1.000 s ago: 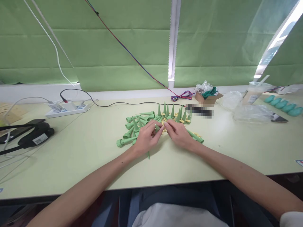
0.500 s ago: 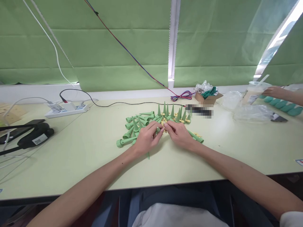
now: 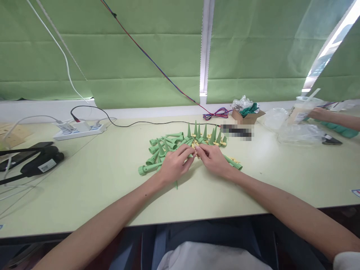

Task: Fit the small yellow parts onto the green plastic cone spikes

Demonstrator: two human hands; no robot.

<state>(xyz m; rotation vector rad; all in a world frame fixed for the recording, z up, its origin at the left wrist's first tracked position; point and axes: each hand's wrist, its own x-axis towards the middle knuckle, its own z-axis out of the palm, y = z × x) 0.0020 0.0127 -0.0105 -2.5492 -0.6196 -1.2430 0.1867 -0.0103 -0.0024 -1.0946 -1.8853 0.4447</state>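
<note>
My left hand (image 3: 176, 163) and my right hand (image 3: 213, 159) meet fingertip to fingertip over the middle of the table. Both are closed in a pinch. At the right fingertips shows a small yellow plastic piece (image 3: 198, 156), mostly covered by the fingers. What the left fingers grip is hidden. Around the hands lie several green plastic spikes (image 3: 152, 168), pointed and hollow with capped or open wide ends. Behind my right hand, a row of green spikes with yellow valve pieces (image 3: 211, 138) stands points up. More yellow-fitted spikes (image 3: 234, 163) lie beside my right wrist.
A power strip (image 3: 80, 129) and a black strapped device (image 3: 42, 159) are on the left. At the back right stand a small cardboard box (image 3: 246, 118), a drink cup (image 3: 299, 112) and plastic bags (image 3: 298, 134). Another person's hand (image 3: 323, 113) reaches over teal items at far right.
My fingers have shifted slightly at the pinch, and more of the yellow piece shows below them. The other person's hand has moved a little left and down.
</note>
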